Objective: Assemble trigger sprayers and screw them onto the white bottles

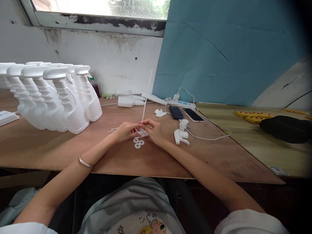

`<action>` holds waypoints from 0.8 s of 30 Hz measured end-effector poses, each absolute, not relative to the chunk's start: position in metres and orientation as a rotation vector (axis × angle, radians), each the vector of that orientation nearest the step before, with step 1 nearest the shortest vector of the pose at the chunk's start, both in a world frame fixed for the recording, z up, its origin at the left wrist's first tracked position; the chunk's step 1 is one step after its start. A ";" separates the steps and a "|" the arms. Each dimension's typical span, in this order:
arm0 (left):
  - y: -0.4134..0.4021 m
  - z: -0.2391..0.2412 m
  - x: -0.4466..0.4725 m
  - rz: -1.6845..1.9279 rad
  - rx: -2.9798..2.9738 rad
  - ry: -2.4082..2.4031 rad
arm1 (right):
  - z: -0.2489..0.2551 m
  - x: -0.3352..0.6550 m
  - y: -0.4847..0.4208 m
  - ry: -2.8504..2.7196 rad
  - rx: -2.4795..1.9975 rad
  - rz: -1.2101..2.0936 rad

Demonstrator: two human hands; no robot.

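Observation:
My left hand [126,131] and my right hand [154,130] meet over the middle of the table. Between them stands a long, thin white dip tube [147,92], nearly upright and leaning slightly right at the top. My right fingertips pinch its lower end. The left fingers close round a white spray trigger head [143,133] at the tube's base, mostly hidden by the hands. Just below lie several flat white ring washers [137,145]. To the right, another white trigger head [180,136] rests on its side, with a white spray part [183,124] behind it.
White spray bottles [73,107] stand in rows at the left. Along the back are empty-looking white bottles [130,100] lying down, a power strip [185,104] and a white nozzle piece [160,113]. A phone [194,115], a cable [214,139] and a black pouch [286,129] lie rightward.

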State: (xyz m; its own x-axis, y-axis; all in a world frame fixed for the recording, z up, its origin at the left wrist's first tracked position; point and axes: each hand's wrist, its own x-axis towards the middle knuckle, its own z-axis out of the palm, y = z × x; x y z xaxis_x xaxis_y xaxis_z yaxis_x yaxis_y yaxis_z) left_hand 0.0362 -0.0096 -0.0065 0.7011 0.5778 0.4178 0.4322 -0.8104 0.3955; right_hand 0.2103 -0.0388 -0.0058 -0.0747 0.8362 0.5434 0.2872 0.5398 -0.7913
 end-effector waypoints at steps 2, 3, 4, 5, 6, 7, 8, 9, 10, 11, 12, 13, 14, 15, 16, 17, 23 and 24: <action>-0.009 -0.006 0.036 0.785 2.635 0.806 | -0.006 0.210 -0.040 -1.648 -0.995 0.549; -0.010 -0.006 0.036 0.782 2.630 0.810 | -0.007 0.210 -0.040 -1.653 -1.001 0.532; -0.010 -0.005 0.036 0.780 2.625 0.814 | -0.008 0.209 -0.039 -1.655 -1.004 0.518; -0.010 -0.005 0.036 0.778 2.619 0.815 | -0.008 0.209 -0.039 -1.657 -1.005 0.507; -0.010 -0.004 0.036 0.777 2.614 0.813 | -0.009 0.208 -0.039 -1.659 -1.008 0.499; -0.010 -0.004 0.037 0.776 2.606 0.811 | -0.010 0.208 -0.038 -1.661 -1.012 0.492; -0.011 -0.003 0.037 0.778 2.594 0.809 | -0.011 0.207 -0.037 -1.665 -1.015 0.483; -0.011 -0.003 0.037 0.782 2.579 0.808 | -0.012 0.207 -0.036 -1.668 -1.018 0.472; -0.012 -0.002 0.037 0.785 2.561 0.808 | -0.013 0.206 -0.036 -1.671 -1.022 0.458; -0.012 -0.002 0.038 0.789 2.543 0.811 | -0.013 0.206 -0.035 -1.674 -1.024 0.442; -0.012 -0.002 0.038 0.797 2.526 0.816 | -0.014 0.206 -0.035 -1.680 -1.025 0.424; -0.013 -0.002 0.038 0.805 2.514 0.822 | -0.014 0.205 -0.034 -1.685 -1.025 0.404; -0.013 -0.003 0.038 0.813 2.507 0.826 | -0.014 0.205 -0.034 -1.691 -1.025 0.384; -0.013 -0.003 0.038 0.819 2.504 0.827 | -0.015 0.205 -0.034 -1.697 -1.024 0.365; -0.013 -0.004 0.038 0.824 2.504 0.826 | -0.015 0.205 -0.034 -1.704 -1.023 0.349; -0.012 -0.004 0.038 0.828 2.505 0.825 | -0.016 0.205 -0.034 -1.708 -1.023 0.337; -0.011 -0.006 0.038 0.831 2.496 0.851 | -0.020 0.208 -0.033 -1.714 -0.979 0.329; -0.011 -0.006 0.038 0.832 2.493 0.852 | -0.021 0.208 -0.033 -1.713 -0.962 0.336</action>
